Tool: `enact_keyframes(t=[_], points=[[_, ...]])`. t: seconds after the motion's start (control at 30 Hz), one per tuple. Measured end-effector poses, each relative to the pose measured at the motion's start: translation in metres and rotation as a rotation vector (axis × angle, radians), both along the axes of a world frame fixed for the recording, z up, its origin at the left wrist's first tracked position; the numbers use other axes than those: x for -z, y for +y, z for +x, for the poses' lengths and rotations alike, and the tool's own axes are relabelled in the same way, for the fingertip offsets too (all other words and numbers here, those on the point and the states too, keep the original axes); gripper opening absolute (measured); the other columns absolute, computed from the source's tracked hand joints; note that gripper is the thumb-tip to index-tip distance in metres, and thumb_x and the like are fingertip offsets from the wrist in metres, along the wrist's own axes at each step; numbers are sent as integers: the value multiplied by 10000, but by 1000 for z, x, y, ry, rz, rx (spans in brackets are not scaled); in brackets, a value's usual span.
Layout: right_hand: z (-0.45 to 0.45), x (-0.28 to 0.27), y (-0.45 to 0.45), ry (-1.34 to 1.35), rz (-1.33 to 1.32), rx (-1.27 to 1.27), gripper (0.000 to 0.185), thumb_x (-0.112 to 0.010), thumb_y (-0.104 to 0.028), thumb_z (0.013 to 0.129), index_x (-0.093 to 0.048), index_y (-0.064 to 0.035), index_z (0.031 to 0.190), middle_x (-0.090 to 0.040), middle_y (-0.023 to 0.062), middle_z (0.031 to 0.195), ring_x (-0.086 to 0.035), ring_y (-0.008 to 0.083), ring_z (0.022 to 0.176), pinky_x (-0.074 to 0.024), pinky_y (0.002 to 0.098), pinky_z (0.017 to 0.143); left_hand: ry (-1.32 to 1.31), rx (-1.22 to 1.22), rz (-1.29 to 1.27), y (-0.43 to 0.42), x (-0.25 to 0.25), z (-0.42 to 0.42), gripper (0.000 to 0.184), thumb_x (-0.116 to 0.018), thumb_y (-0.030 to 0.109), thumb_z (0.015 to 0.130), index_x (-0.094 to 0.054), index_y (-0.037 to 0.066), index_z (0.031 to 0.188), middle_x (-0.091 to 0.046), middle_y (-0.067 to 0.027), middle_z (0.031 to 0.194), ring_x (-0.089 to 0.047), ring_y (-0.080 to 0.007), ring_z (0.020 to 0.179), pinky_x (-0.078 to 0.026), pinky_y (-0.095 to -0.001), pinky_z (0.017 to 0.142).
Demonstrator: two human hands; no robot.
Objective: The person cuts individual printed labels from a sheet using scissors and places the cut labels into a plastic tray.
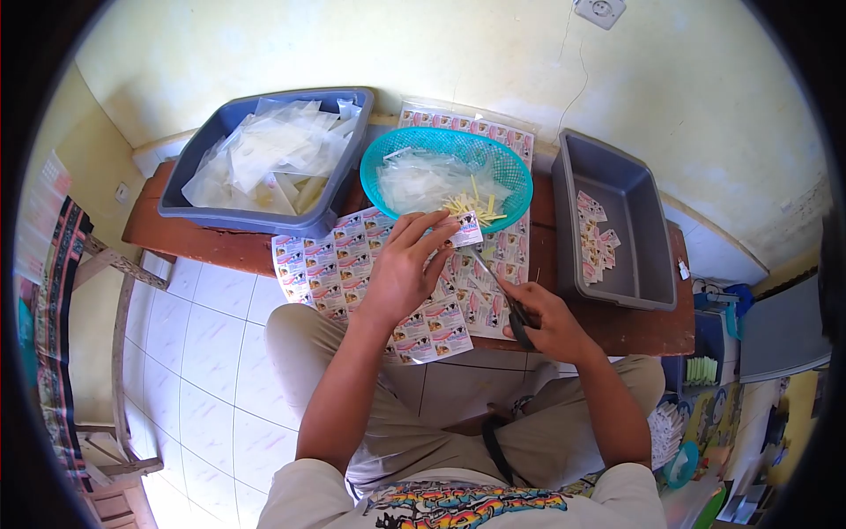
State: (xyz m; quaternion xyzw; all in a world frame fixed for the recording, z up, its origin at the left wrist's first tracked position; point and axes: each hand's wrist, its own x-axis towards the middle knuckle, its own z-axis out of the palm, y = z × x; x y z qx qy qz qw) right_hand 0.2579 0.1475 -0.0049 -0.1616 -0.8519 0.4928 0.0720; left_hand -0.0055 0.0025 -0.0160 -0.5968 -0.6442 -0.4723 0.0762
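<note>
Your shirt (467,504) lies nearest. Beyond it, your right hand (545,319) grips the handles of the scissors (518,328), blades rising close to the label (466,229); whether they touch it, you cannot tell. Your left hand (407,263) pinches that label between thumb and fingers, in front of the teal basket (368,181). Under your hands, printed sheets (432,330) show many labels uncut, so much cutting seems left. A modest batch of cut labels (596,238) lies inside the right-hand grey bin (636,256), apparently the finished share so far.
</note>
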Motion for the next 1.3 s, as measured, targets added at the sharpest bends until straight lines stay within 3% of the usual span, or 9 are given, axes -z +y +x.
enact_keyframes(t=[0.03, 0.13, 0.27, 0.33, 0.43, 0.87, 0.93, 1.07, 1.3], points=[[1, -4, -1, -72, 155, -24, 794, -827, -74, 907, -538, -137, 1645, -605, 131, 1212, -664, 219, 937, -563, 334, 873, 1, -3, -4, 0, 0, 0, 443, -834, -4, 870, -764, 56, 1303, -710, -160, 1401, -666, -381, 1244, -552, -483, 1056], [6, 8, 1, -168, 216, -6, 855, -825, -27, 848, -534, -128, 1645, -588, 145, 1261, -670, 231, 993, -556, 355, 904, 7, -1, -14, 1, 0, 2, 450, -833, -7, 871, -759, 57, 1310, -711, -158, 1403, -669, -380, 1242, -552, -484, 1057], [6, 26, 2, -165, 321, 44, 838, -776, 19, 834, -545, -120, 1627, -593, 158, 1292, -684, 283, 995, -574, 382, 929, 13, 18, -13, 6, 0, 4, 460, -833, -7, 874, -752, 59, 1322, -712, -157, 1407, -672, -378, 1241, -556, -482, 1056], [3, 31, 2, -176, 377, 64, 810, -749, 8, 844, -538, -133, 1614, -560, 175, 1357, -710, 348, 1059, -594, 471, 952, 5, 22, -12, 7, 1, 6, 473, -835, -6, 874, -747, 62, 1333, -711, -156, 1415, -673, -378, 1241, -560, -481, 1055], [-4, 36, 1, -193, 453, 89, 806, -754, 5, 836, -548, -138, 1602, -573, 162, 1349, -700, 378, 1128, -596, 481, 967, 12, 27, -8, 10, 2, 6, 480, -840, -4, 871, -746, 64, 1337, -707, -156, 1427, -673, -381, 1242, -562, -478, 1054], [-23, 56, 0, -220, 694, 92, 686, -732, -20, 847, -631, -157, 1511, -608, 124, 1353, -648, 348, 1262, -602, 479, 1000, 14, 49, -13, 8, -2, 6, 492, -806, -25, 878, -727, 46, 1359, -705, -160, 1424, -657, -394, 1249, -551, -482, 1076], [-27, 53, -1, -309, 662, 108, 727, -751, -5, 816, -646, -178, 1514, -619, 114, 1379, -637, 354, 1295, -575, 474, 1063, 11, 47, -18, 8, -2, 6, 555, -838, -17, 854, -720, 70, 1390, -694, -154, 1466, -660, -392, 1264, -546, -484, 1078], [-29, 57, 2, -318, 685, 101, 722, -757, -16, 817, -645, -172, 1512, -614, 122, 1391, -635, 351, 1304, -574, 471, 1068, 20, 49, -22, 10, -1, 7, 553, -835, -23, 854, -721, 69, 1387, -694, -154, 1467, -660, -393, 1269, -546, -485, 1078], [-31, 46, 1, -274, 689, 94, 549, -723, -53, 900, -682, -124, 1443, -620, 170, 1378, -668, 365, 1243, -595, 496, 1009, 11, 65, -24, 11, -3, 8, 564, -842, -28, 844, -728, 76, 1387, -699, -155, 1463, -664, -389, 1271, -551, -485, 1070]])
